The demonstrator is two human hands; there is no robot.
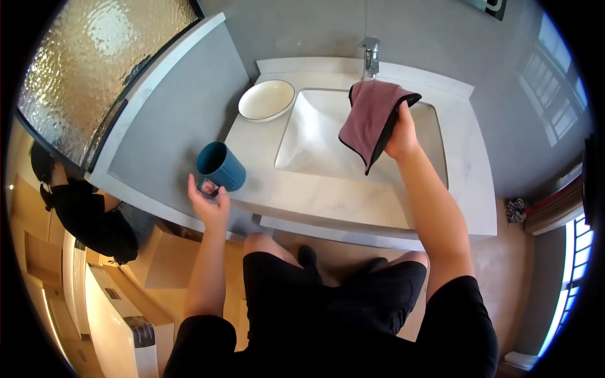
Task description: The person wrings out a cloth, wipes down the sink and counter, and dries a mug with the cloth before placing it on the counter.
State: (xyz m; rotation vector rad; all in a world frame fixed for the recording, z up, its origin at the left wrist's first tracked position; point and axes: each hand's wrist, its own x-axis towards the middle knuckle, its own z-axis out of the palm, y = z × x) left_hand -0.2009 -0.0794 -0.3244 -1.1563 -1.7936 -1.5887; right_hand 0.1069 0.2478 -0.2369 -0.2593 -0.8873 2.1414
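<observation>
A pinkish-purple cloth (375, 116) with black edging hangs from my right hand (403, 135), over the right part of the white sink (307, 135) and just in front of the faucet (370, 57). At the left, my left hand (211, 208) has its fingers around the clear handle of a dark teal ribbed cup (230, 173). The cup is tilted, with its dark opening towards the upper left, near the counter's left edge. A white oval dish (266, 101) with a dark rim lies on the counter left of the sink.
The white marble counter (346, 198) surrounds the sink. A grey partition (170, 120) with textured glass (104, 57) above it stands at the left. Beyond it, another person in black (91, 217) bends near a cardboard box (179, 258). A window (575, 271) is at the right.
</observation>
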